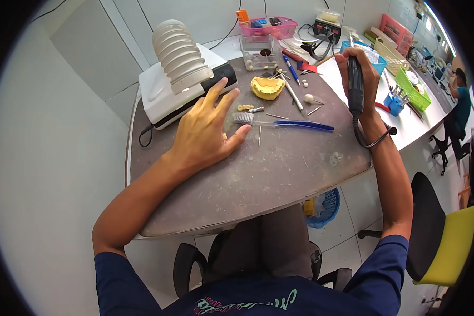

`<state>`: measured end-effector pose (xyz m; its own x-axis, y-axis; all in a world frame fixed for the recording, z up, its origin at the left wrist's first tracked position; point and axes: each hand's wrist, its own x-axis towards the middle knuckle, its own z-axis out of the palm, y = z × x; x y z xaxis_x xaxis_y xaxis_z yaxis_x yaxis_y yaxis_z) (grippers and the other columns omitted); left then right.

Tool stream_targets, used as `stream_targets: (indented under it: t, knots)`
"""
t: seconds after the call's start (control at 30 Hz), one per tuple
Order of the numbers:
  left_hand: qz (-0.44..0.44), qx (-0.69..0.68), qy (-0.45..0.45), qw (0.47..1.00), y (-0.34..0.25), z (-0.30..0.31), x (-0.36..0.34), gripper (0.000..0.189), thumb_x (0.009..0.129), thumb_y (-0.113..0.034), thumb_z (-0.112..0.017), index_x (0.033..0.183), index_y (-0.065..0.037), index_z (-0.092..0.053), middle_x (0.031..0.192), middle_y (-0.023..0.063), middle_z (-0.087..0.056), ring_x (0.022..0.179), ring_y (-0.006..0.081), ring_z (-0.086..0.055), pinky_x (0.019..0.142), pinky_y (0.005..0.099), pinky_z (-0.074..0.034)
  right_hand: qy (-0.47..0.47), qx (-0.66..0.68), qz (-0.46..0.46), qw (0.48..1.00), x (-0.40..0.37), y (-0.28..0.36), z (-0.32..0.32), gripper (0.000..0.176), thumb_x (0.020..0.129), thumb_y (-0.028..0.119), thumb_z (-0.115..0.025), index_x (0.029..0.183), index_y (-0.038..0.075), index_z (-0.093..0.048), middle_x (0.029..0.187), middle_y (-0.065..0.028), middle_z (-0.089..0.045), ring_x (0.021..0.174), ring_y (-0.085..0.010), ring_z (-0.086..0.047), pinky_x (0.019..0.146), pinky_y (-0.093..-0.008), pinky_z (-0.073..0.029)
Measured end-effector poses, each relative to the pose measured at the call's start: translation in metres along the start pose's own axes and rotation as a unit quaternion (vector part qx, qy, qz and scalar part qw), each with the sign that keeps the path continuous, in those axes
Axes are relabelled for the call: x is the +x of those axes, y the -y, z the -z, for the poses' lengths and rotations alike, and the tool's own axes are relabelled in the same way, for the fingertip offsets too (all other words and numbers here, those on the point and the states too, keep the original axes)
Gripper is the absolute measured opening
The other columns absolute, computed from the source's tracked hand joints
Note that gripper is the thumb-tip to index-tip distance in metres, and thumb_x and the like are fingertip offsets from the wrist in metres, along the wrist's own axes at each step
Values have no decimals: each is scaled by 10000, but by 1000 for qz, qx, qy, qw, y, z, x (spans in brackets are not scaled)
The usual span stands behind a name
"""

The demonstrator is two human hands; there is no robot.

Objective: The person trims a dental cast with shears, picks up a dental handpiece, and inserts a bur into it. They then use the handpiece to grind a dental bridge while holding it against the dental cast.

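My left hand [205, 124] is stretched out with its fingers spread, the fingertips at the dark front panel [218, 76] of a white dust extractor [160, 97] with a ribbed hose [180, 55]. A small pale piece shows by the thumb. In my right hand [372, 79] is a black corded rotary handpiece [356, 87], held upright over the bench's right side, its cord looping past the wrist. Between the hands lie a yellow plaster dental model [267, 88], a row of tooth crowns [245, 107], a blue-handled toothbrush [303, 125] and several thin burs.
Behind the model stands a clear plastic box [260, 52], with a pink basket [268, 30] beyond. A control unit [326, 30], a green basket [412, 89] and a blue bur holder [395, 102] stand to the right. Another person [461, 105] sits far right, past a yellow-black chair [447, 247].
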<state>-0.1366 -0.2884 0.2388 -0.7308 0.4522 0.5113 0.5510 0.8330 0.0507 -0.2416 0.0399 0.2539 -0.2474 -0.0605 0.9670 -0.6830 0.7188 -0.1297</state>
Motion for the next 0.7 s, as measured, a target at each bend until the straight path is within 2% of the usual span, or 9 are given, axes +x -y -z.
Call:
stream_targets:
  t: [0.17,0.23,0.27,0.37,0.4,0.5,0.6,0.63,0.7]
  knots:
    - [22,-10,-37,999,5,19,-5,681,872,-442,-668,1387,-44,-470,1392,223,-488,1149,388,-580,986,434,-456,-15,8,-11,1000,1,1,0,202,898,179,-737,934,53,-583,748,-62,-593,629,-165,-555,610,-279,-477]
    - [134,-32,83,987,0,41,-11,783,851,-560,-655,1356,14,-490,1282,249,-559,1140,373,-578,971,439,-467,-16,28,-35,999,0,-1,-1,197,903,178,-733,936,54,-583,746,-55,-587,624,-140,-529,607,-269,-467]
    - [143,-18,76,987,5,41,-19,841,823,-629,-653,1335,21,-502,1187,223,-598,1106,346,-592,949,445,-472,-11,37,-58,998,-1,0,-1,193,912,183,-724,930,54,-581,746,-47,-580,625,-117,-512,600,-261,-457]
    - [216,-33,177,960,1,63,-17,856,783,-648,-685,1298,17,-526,1132,207,-604,1081,341,-597,938,443,-471,-10,53,-72,996,-2,2,1,175,929,209,-707,972,68,-613,729,-42,-574,628,-95,-511,584,-245,-445]
    - [222,-34,172,959,3,62,-18,856,783,-648,-685,1298,17,-526,1132,207,-604,1081,341,-597,938,443,-471,-4,47,-82,996,-3,2,3,172,930,221,-707,1005,82,-641,710,-40,-574,623,-87,-504,581,-240,-442]
    - [189,-72,151,968,11,58,-18,806,756,-583,-756,1245,24,-548,1110,193,-602,1082,330,-601,930,423,-474,-1,37,-60,998,0,5,6,187,935,244,-699,1016,81,-660,717,-42,-595,626,-83,-522,581,-244,-441]
    - [201,-181,135,953,13,53,-17,683,720,-347,-870,1213,5,-554,1062,89,-572,1010,193,-588,865,316,-485,14,73,-83,994,-3,6,6,216,936,267,-693,1035,76,-671,746,-44,-611,657,-100,-549,605,-253,-454]
    - [205,-180,131,953,14,51,-17,683,720,-347,-870,1213,5,-554,1062,89,-572,1010,193,-588,865,316,-485,22,84,-87,992,-4,6,6,230,937,276,-690,1043,72,-674,760,-48,-614,666,-105,-554,611,-256,-456]
    - [197,-252,129,939,17,47,-18,662,743,-357,-838,1193,17,-529,1135,169,-555,1034,289,-597,916,364,-473,55,90,-73,992,-3,13,7,349,963,371,-631,1098,53,-678,874,-88,-617,770,-128,-568,705,-273,-457]
